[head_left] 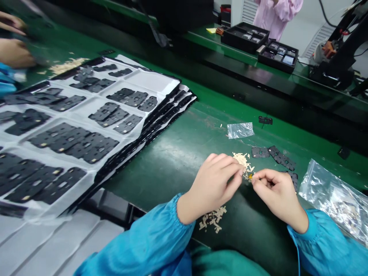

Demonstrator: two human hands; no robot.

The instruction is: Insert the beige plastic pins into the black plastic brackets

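Observation:
My left hand (217,184) is closed in a pinch just above a pile of small beige pieces (240,159); what its fingertips hold is too small to make out. My right hand (277,191) pinches a tiny yellow piece (250,176) between thumb and forefinger, close to the left fingertips. A second heap of beige pieces (214,219) lies below my left wrist. Flat black parts with cutouts (260,152) rest just beyond my right hand, one of them partly hidden behind it.
Stacked white trays (99,94) with many black parts fill the left. A small clear bag (240,130) lies beyond the pile, a larger bag (342,203) at right. Another person's hands (14,50) are at upper left. Black boxes (278,56) stand on the far ledge.

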